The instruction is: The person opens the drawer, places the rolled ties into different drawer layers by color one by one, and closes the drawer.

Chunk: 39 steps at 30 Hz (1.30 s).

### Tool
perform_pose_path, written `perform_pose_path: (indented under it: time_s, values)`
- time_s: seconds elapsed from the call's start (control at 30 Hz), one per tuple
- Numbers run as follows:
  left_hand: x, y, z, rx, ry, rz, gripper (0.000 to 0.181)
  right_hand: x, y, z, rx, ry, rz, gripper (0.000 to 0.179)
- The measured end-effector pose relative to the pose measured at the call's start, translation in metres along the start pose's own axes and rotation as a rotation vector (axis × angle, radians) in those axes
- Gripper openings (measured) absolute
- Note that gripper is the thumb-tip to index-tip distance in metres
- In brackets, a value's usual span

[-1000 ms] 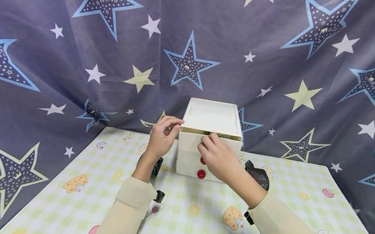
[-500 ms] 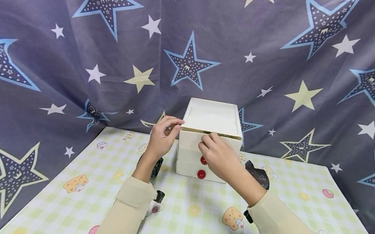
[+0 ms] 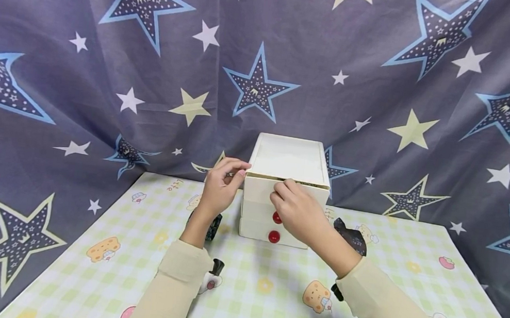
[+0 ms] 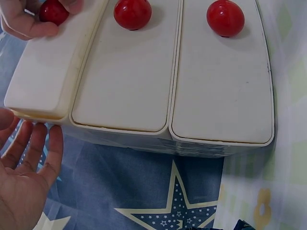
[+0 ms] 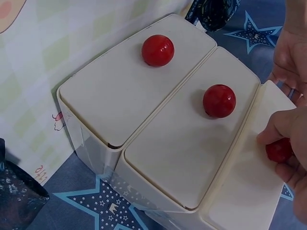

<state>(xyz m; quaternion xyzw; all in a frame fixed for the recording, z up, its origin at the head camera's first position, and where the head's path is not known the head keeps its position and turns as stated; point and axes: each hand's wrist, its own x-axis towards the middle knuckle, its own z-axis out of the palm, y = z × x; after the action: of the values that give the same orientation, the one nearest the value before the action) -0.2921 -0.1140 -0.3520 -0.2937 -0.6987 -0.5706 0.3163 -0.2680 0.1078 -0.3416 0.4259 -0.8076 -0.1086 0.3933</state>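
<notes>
A small white drawer cabinet [image 3: 290, 157] with round red knobs stands against the backdrop. Its top drawer [image 5: 244, 191] juts slightly out from the front, leaving a narrow gap under the cabinet's top in the head view. My right hand [image 3: 298, 210] pinches the top drawer's red knob [image 5: 279, 150] between thumb and fingers. Below it, the middle knob [image 4: 132, 13] and the bottom knob [image 4: 225, 18] are untouched, on drawers that sit flush. My left hand [image 3: 224, 184] rests its extended fingertips against the cabinet's upper left side, near the front corner.
The table [image 3: 240, 302] wears a green checked cloth with cartoon prints. Behind it hangs a dark curtain [image 3: 269, 26] patterned with stars. Dark patterned items show beside both wrists, one left [image 3: 213, 227] and one right [image 3: 351, 239].
The top drawer has slid a little inward, and the gap beneath the cabinet's top has narrowed. My right hand stays on the knob; my left hand has kept its place.
</notes>
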Motion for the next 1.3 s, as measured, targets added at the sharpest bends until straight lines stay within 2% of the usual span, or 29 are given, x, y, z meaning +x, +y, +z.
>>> perform_pose_path:
  time_s: [0.23,0.53,1.3]
  values:
    - [0.0006,0.0005,0.0,-0.005,-0.002,-0.01,0.018,0.0011,0.0019,0.0023,0.019,0.005,0.009,0.009]
    - [0.0014,0.0022,-0.001,-0.008,-0.006,-0.013,0.018,0.0031,0.0039,0.0028,0.021,-0.027,0.021,0.009]
    - [0.0006,0.0033,-0.0019,-0.011,-0.003,-0.023,0.018,0.0006,0.0021,0.0077,-0.041,-0.023,0.014,0.014]
